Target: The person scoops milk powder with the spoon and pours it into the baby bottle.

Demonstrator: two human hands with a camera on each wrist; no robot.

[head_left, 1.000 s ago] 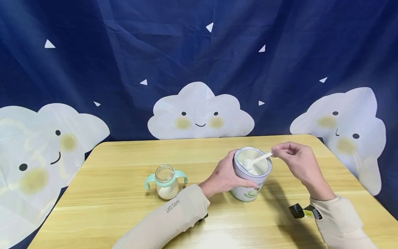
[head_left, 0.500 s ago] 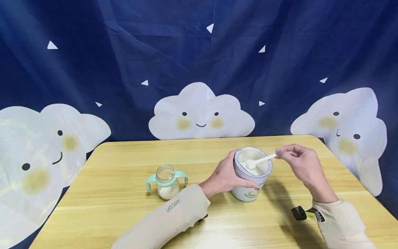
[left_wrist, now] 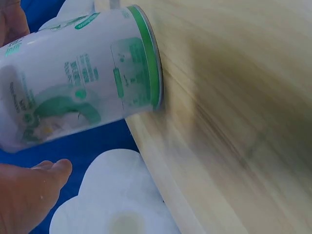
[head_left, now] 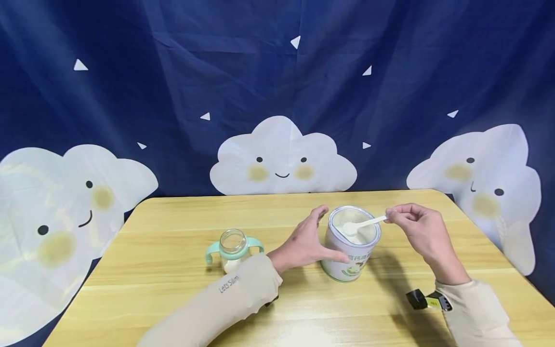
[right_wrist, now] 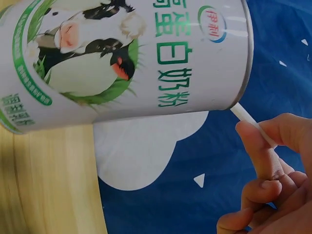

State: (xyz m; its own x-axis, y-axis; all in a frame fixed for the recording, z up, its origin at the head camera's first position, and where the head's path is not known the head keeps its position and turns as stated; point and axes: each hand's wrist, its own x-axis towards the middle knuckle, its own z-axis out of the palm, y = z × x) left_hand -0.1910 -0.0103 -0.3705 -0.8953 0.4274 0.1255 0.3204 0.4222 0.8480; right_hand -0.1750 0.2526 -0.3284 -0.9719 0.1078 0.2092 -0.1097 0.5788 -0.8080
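Note:
A white milk powder can [head_left: 353, 270] stands open-topped on the table, its front printed with a cow and green characters [right_wrist: 170, 63]. Beside its left side is my left hand [head_left: 303, 243], fingers and thumb spread around it; the left wrist view shows a gap between the thumb [left_wrist: 34, 190] and the can [left_wrist: 73, 83]. My right hand [head_left: 420, 229] pinches the end of a white scoop's handle [head_left: 373, 221] between thumb and forefinger. The scoop's bowl [head_left: 349, 228] is inside the can, over pale powder. In the right wrist view, the can hides that bowl.
Left of the can stands a baby bottle [head_left: 234, 243] without a lid, with mint-green handles and white contents; the left sleeve [head_left: 234, 289] partly covers it. Behind the wooden table [head_left: 173, 241] hangs a dark blue curtain [head_left: 243, 72] with smiling clouds.
My left hand has let go of the can and drawn back a little to the left, fingers spreading. The scoop has shifted slightly right within the can, still pinched by my right hand.

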